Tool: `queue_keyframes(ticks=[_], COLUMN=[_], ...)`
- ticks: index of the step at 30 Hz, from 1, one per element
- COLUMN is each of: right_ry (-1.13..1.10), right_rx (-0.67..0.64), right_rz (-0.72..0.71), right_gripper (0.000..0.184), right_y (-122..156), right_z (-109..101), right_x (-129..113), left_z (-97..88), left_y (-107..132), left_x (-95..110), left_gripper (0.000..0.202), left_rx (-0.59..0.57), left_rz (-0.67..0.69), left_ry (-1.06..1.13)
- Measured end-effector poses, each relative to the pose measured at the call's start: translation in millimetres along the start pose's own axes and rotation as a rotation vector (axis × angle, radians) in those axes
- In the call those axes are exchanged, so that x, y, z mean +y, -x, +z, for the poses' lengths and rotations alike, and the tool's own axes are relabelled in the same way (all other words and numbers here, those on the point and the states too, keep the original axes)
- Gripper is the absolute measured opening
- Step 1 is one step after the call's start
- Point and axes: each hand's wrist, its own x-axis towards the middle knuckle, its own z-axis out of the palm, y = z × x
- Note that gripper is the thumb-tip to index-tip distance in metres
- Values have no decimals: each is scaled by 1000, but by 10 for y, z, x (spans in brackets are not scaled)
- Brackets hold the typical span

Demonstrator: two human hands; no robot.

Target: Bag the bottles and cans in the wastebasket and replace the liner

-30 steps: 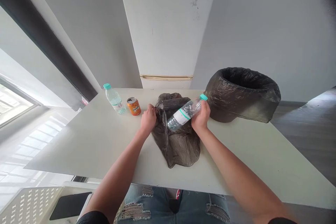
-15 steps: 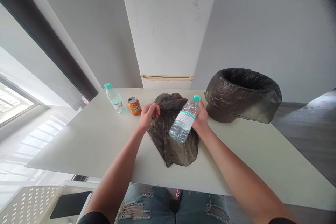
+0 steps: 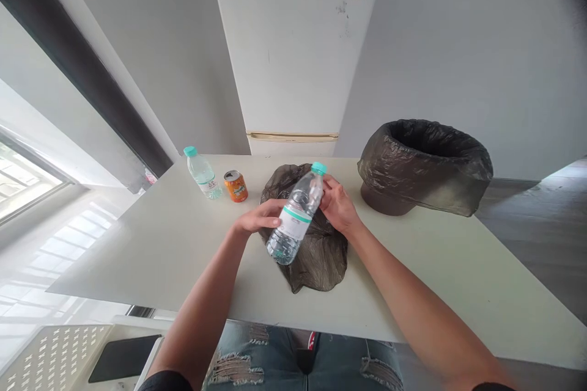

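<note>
"Between the left hand [image 3: 261, 217] and the right hand [image 3: 340, 204], what's that?"

"A clear bottle [image 3: 296, 220] with a teal cap, tilted, its cap end toward the right hand."

"Which one has hold of it?"

"The left: thumb across the label, fingers passing behind, partly closed around the body. The right is half curled by the neck; whether it grips, I can't tell."

"And beneath them?"

"A crumpled dark bag [image 3: 323, 256], lying on the white surface [image 3: 183, 250]."

"Anything farther out?"

"Beyond the left hand, an orange can [image 3: 236, 188] stands upright, with another capped bottle [image 3: 202, 172] just to its left. Beyond the right hand and off to its right sits a dark-lined bin [image 3: 389, 165]."
</note>
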Motion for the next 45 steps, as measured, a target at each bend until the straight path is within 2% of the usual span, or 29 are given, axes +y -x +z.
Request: queue_keyframes(ticks=[2, 4, 8, 10, 14, 17, 20, 22, 25, 28, 30, 32, 34, 38, 40, 42, 43, 45], right_ry=[2, 20, 75, 93, 135, 206, 392, 569, 893, 1262, 1454, 1601, 1718, 1810, 1827, 1848, 1857, 1872], right_rx=[-45, -52, -12, 2, -63, -192, -275, -282, -192, -61, -25, -5, 18, 46, 81, 140, 170, 230], right_rz=[6, 24, 69, 75, 41, 60, 92, 79, -19, -177, -227, -190, -91, 30, 39, 46, 53, 79], right_gripper=[60, 57, 61, 60, 48, 56, 45, 38, 31, 24, 24, 26, 29, 31, 35, 39, 40, 38], right_y=[-4, -7, -10, -9, 10, 29, 33, 22, 0, -14, -19, -24, -30, -43, -50, -53, -52, -43], right_z=[22, 35, 28, 9, -41, -64, -61, -54, -65, -119, -168, -216, -258, -321, -342, -354, -356, -350], right_x=[-15, -19, 1, 4, -32, -57, -29, 20, 99, 138, 149, 164, 194, 254, 260, 247, 238, 221], left_z=[-50, -122, -325, -429, -522, -462, -379, -353, -360, -384, -398, -410, -423, -430, -394, -322, -275, -173], left_y=[59, 122, 271, 390, 748, 1055, 1328, 1469, 1591, 1624, 1634, 1656, 1687, 1714, 1698, 1673, 1661, 1632], left_x=[-16, -7, 171, 329, 611, 618, 414, 233, 22, -84, -130, -177, -229, -285, -256, -184, -135, -27], left_gripper=[82, 90, 98, 89, 57, 55, 69, 75, 77, 78, 78, 80, 83, 91, 100, 108, 106, 88], left_rx=[151, 367, 804, 952, 1135, 1278, 1541, 1674, 1735, 1701, 1669, 1663, 1663, 1645, 1669, 1736, 1779, 1857], left_rz=[32, 55, 220, 331, 453, 352, 50, -172, -368, -430, -447, -451, -450, -452, -412, -278, -182, -3], left_ry=[29, 15, -94, -95, -109, -236, -467, -624, -730, -762, -784, -821, -852, -844, -837, -894, -952, -1087])
